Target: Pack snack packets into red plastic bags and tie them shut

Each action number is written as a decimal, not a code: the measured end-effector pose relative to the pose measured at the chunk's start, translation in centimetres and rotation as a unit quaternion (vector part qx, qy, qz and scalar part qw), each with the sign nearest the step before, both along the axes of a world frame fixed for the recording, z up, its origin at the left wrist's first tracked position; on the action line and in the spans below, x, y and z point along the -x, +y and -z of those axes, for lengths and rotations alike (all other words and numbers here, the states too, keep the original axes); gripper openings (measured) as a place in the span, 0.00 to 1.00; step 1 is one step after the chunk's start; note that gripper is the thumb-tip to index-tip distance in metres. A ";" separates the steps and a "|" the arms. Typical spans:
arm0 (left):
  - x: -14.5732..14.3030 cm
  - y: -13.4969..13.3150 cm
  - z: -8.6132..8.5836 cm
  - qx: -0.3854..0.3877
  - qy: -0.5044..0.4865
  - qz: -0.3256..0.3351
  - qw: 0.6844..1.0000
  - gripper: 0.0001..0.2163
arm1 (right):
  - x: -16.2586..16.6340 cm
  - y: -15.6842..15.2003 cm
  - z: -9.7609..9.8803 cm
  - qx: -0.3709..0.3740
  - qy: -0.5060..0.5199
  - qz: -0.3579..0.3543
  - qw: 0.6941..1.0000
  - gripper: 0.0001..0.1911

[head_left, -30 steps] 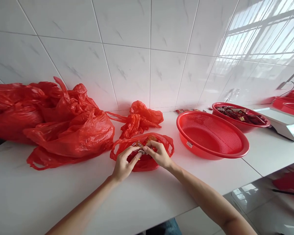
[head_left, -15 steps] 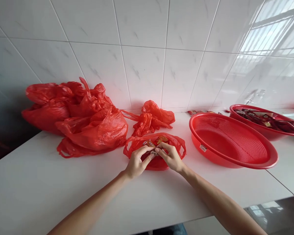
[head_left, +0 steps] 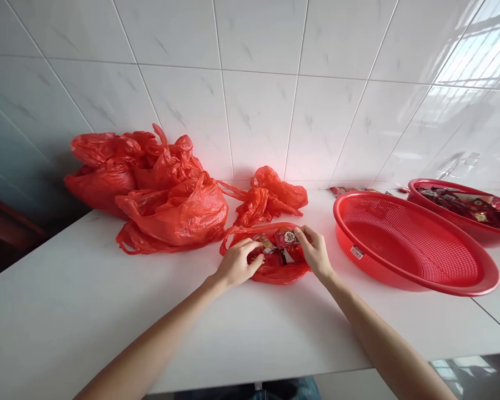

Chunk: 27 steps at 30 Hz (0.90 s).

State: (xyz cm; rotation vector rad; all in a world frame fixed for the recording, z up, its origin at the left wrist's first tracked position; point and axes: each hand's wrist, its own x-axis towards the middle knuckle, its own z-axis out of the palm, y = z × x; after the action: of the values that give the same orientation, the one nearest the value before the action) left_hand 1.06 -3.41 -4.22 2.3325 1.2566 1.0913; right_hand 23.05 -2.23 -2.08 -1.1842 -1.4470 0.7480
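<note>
A thin red plastic bag (head_left: 281,276) stands open on the counter, with several wrapped snack packets inside. At its left side is my left hand (head_left: 238,263), thumb and fingers apart, reaching in over the packets with nothing held. My right hand (head_left: 315,254) is at the bag's right rim, its fingers pinching the right edge of a red snack packet (head_left: 287,237) with a white patch and dark lettering. Between the hands lie a yellow-and-white packet (head_left: 266,243) and a dark red packet (head_left: 292,255).
Bulging red plastic bags (head_left: 170,214) stand on the left, with a crumpled red bag (head_left: 270,194) by the tiled wall. On the right is a red perforated basket (head_left: 400,244). Behind it, another red basket (head_left: 437,208) holds many packets. Small packets (head_left: 345,191) lie along the wall.
My hands have moved apart from their meeting point over the bag. My right hand has gone right with the red packet; my left hand has let go and opened. The view has shifted left.
</note>
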 end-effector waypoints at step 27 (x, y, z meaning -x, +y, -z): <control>0.0 1.0 0.6 0.084 0.076 -0.042 0.993 0.22 | -0.5 0.9 1.9 -0.082 -0.344 -0.032 0.935 0.15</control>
State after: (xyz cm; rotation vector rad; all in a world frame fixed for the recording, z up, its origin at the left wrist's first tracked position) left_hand 1.06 -2.38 -4.80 2.2879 1.4533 0.8087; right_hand 23.58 -1.30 -4.03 -1.3390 -2.0835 0.2358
